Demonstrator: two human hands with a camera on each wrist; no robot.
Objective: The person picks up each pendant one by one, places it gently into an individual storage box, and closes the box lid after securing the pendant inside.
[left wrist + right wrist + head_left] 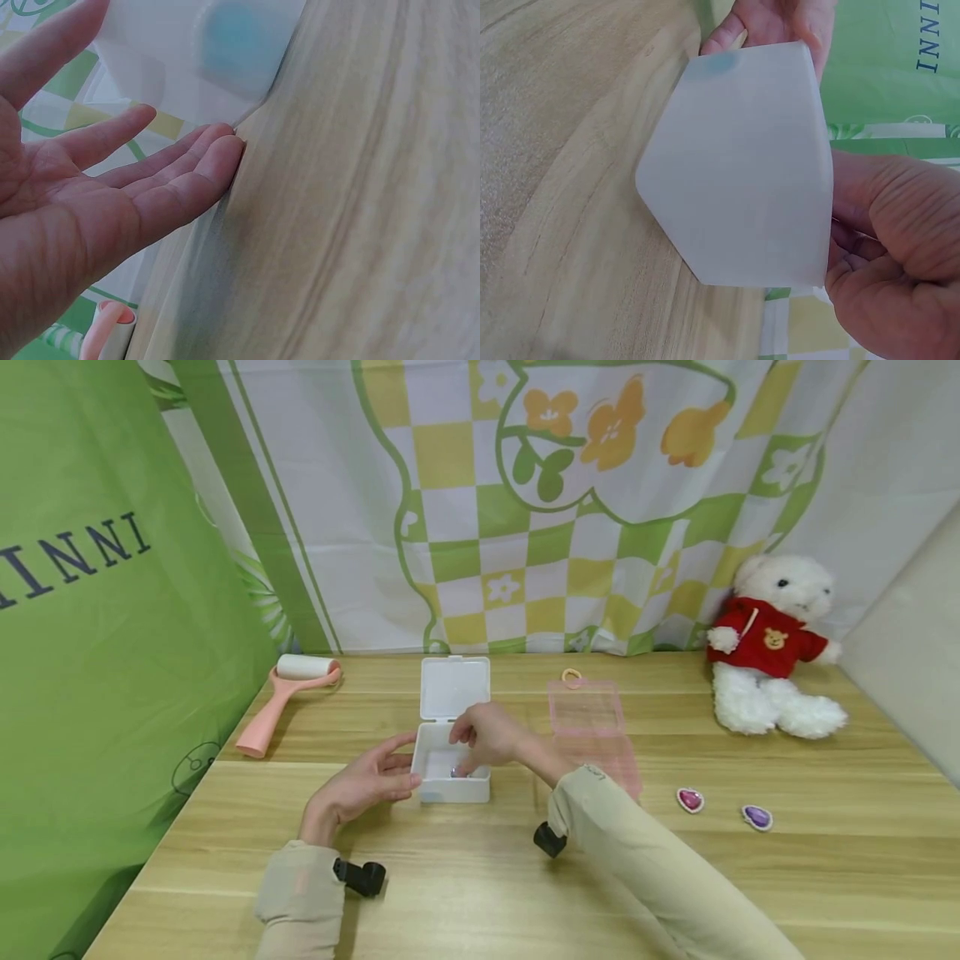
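Note:
A small white lidded box (455, 791) stands on the wooden table with its lid (454, 687) raised. My left hand (375, 778) is at the box's left side, thumb at the near left corner. In the left wrist view its fingers are loosely extended against the box's lower edge. My right hand (487, 737) reaches down inside from the right, fingers bent. By its lowest fingertip shows a small shiny bluish piece (454, 772). A blue-green patch (238, 37) shows through the box wall. The wall hides the right fingertips in the right wrist view.
Right of the box lies an open pink clear case (587, 708), partly behind my right forearm, with a small yellowish ring (572, 677) beyond it. Further right are pink (690, 800) and purple (757, 817) heart gems and a white plush toy (776, 647). A pink lint roller (281, 697) lies left.

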